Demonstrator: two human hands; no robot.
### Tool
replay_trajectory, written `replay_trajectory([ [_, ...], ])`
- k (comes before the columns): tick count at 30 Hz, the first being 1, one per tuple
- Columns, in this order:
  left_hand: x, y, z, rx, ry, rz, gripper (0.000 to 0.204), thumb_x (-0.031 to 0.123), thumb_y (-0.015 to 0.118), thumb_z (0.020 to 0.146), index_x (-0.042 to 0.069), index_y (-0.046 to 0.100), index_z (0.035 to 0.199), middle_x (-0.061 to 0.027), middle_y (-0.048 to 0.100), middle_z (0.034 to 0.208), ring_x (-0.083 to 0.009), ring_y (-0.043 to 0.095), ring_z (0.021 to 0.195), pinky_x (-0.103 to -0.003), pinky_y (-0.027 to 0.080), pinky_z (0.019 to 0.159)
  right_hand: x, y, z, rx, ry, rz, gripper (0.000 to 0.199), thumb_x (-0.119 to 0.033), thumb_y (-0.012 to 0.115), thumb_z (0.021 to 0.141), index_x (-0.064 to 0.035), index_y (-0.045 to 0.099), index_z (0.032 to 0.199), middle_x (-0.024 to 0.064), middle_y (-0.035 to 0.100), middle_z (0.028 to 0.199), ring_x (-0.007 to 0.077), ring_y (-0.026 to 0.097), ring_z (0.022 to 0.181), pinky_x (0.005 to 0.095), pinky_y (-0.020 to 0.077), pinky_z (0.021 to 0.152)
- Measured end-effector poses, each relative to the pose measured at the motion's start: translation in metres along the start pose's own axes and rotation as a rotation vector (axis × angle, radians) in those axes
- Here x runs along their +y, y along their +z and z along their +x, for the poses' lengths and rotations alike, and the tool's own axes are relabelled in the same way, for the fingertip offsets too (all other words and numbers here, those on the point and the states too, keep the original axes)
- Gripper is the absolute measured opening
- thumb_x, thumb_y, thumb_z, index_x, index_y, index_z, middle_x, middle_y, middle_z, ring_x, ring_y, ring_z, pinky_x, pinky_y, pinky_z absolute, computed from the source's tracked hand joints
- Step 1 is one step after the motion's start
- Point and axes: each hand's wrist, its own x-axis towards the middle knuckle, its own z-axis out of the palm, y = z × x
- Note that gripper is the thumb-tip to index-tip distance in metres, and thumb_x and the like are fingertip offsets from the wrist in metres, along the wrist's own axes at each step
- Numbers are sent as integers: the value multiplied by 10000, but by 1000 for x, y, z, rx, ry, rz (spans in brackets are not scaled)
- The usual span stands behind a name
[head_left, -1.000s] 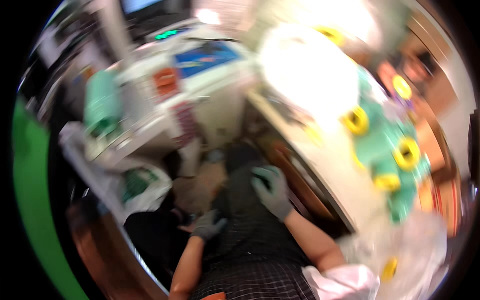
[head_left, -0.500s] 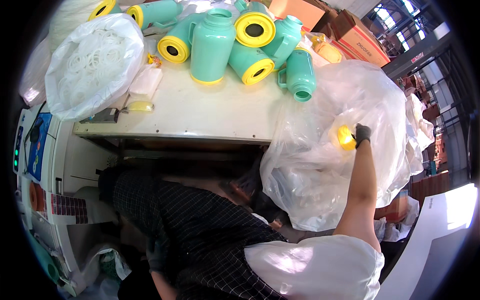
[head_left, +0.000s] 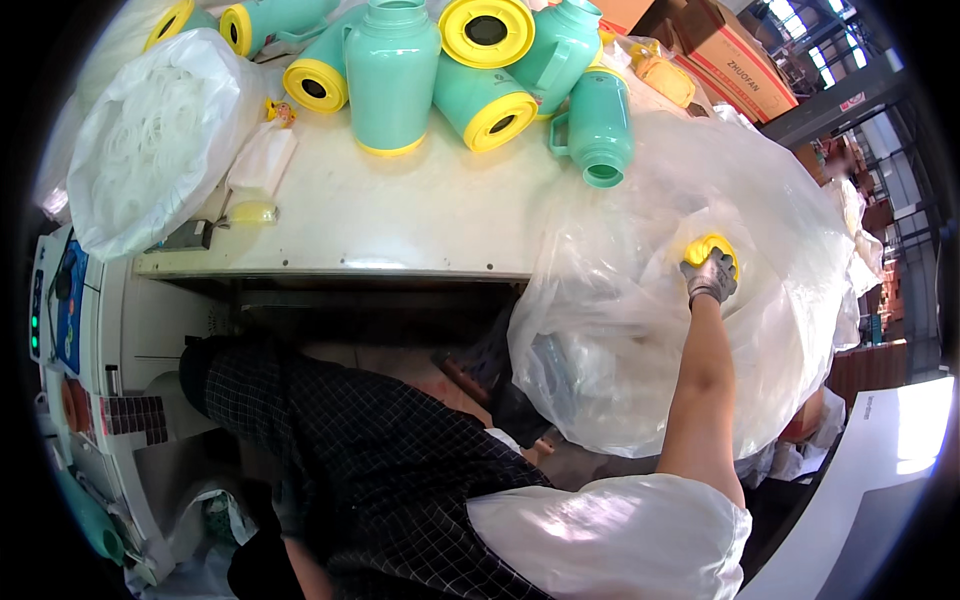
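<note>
My right hand (head_left: 711, 275), in a grey glove, has its fingers closed over a yellow round plastic part (head_left: 708, 243). It is at the middle of a large clear plastic bag (head_left: 610, 330) to the right of the table. Whether the part is inside the bag's mouth or against its film, I cannot tell. My left hand (head_left: 288, 508) hangs low by my checked apron in a dark glove, its fingers lost in shadow. Nearest the bag, a green flask body (head_left: 600, 125) lies on the table with its open neck toward me.
Several green flask bodies with yellow bases crowd the white table (head_left: 400, 220), one upright flask (head_left: 392, 85) among them. A white bag of clear rings (head_left: 150, 140) stands at the left. Cardboard boxes (head_left: 730, 60) are stacked at the back right. A white panel (head_left: 880, 470) rises at the lower right.
My right hand has turned, its back now showing over the yellow part, and moved slightly up. The view has shifted, so the table's things sit further left and higher.
</note>
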Motion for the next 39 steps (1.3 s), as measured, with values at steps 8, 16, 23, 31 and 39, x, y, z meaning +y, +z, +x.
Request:
replay_trajectory([
  [8, 22, -15, 15, -86, -728, -1096, 399, 280, 730, 1017, 15, 670, 1308, -115, 703, 1166, -196, 671, 1035, -408, 569, 864, -11, -13, -35, 187, 50, 345, 605, -457, 922, 720, -122, 695, 1170, 129, 670, 1193, 356, 634, 1177, 495, 507, 1010],
  [16, -32, 73, -13, 84, -477, -1166, 438, 305, 759, 972, 97, 678, 1349, -176, 671, 1291, -362, 666, 1130, -451, 559, 914, -170, -107, -190, 499, -1180, 920, 349, -260, 882, 769, -123, 713, 1042, 92, 644, 1037, 332, 634, 986, 487, 490, 858],
  [23, -45, 57, -21, -30, -426, -817, 475, 349, 747, 962, 110, 674, 1366, -217, 656, 1291, -407, 658, 1146, -507, 558, 918, -283, -134, -211, 648, -1292, 1026, 370, -155, 811, 828, -127, 708, 1181, 83, 665, 1061, 323, 630, 1031, 467, 493, 892],
  [31, -28, 49, -29, -33, -285, -649, 447, 313, 688, 1005, 84, 662, 1388, -221, 669, 1282, -383, 675, 1114, -500, 568, 892, -191, -93, -381, 59, -1619, 1188, 278, -230, 787, 866, -125, 743, 1119, 70, 672, 1108, 288, 651, 1052, 479, 524, 964],
  [39, 82, -31, 35, -57, -710, -928, 506, 362, 669, 1039, -10, 630, 1380, -184, 720, 1282, -326, 679, 1206, -415, 539, 1033, -187, -75, -388, -474, -1544, 1047, 161, -171, 768, 903, -110, 763, 1052, 127, 701, 1040, 351, 672, 981, 474, 527, 902],
])
